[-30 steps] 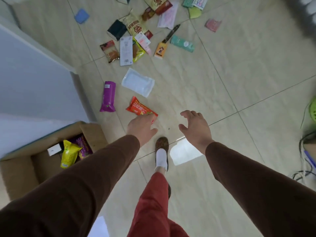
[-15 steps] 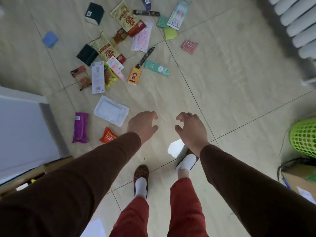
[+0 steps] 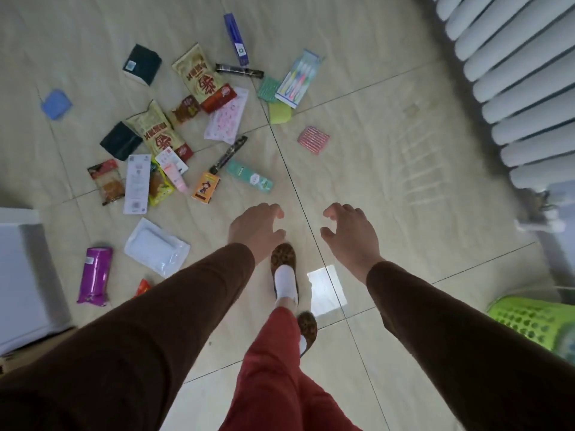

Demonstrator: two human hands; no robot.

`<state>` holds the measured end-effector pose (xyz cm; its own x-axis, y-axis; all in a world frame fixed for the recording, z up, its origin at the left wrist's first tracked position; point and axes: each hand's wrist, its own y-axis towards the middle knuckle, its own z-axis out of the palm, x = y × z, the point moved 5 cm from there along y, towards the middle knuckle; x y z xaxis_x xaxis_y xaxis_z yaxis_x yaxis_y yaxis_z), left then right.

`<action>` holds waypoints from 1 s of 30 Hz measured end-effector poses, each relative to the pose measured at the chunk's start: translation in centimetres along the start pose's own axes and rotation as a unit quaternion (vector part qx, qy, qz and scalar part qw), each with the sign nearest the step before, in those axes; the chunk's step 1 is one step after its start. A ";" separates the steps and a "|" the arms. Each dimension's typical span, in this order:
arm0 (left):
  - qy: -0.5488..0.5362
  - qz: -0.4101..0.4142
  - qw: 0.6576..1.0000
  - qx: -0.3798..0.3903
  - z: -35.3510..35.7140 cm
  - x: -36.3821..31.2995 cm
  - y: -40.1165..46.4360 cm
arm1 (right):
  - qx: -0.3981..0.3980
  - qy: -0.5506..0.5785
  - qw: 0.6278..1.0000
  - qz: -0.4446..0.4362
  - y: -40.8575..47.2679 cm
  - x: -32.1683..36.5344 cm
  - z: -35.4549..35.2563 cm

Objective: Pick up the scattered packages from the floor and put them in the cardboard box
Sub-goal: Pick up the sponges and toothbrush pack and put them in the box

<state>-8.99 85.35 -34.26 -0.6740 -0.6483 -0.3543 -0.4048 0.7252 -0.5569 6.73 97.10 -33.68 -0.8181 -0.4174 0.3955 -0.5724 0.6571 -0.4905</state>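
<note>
Several packages lie scattered on the tiled floor ahead and to the left. Nearest are a white pouch (image 3: 156,252), a purple packet (image 3: 94,276), an orange small box (image 3: 205,187) and a teal packet (image 3: 249,176). A red packet (image 3: 142,287) peeks out beside my left sleeve. My left hand (image 3: 255,229) and my right hand (image 3: 350,236) hover above the floor, fingers loosely curled, holding nothing. Only a sliver of the cardboard box (image 3: 18,357) shows at the left edge.
A white cabinet (image 3: 21,275) stands at the left. A white radiator (image 3: 513,79) runs along the upper right, and a green perforated basket (image 3: 541,321) sits at the right edge. My feet in patterned slippers (image 3: 282,259) are on the tiles between my arms.
The view has swung right and forward toward the pile; the cardboard box has slid almost out of sight at the left. Both hands stay empty and have spread a little apart.
</note>
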 end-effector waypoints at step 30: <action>-0.201 -0.234 0.951 -0.011 -2.0 5.8 36.5 | 0.164 -0.097 0.977 -0.096 44.8 -2.2 -0.6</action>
<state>-28.89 108.55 -55.08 -0.1283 -0.9347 -0.3314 -0.6179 0.3367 -0.7105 -17.07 127.85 -56.06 -0.6701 -0.6458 0.3658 -0.6779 0.3318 -0.6560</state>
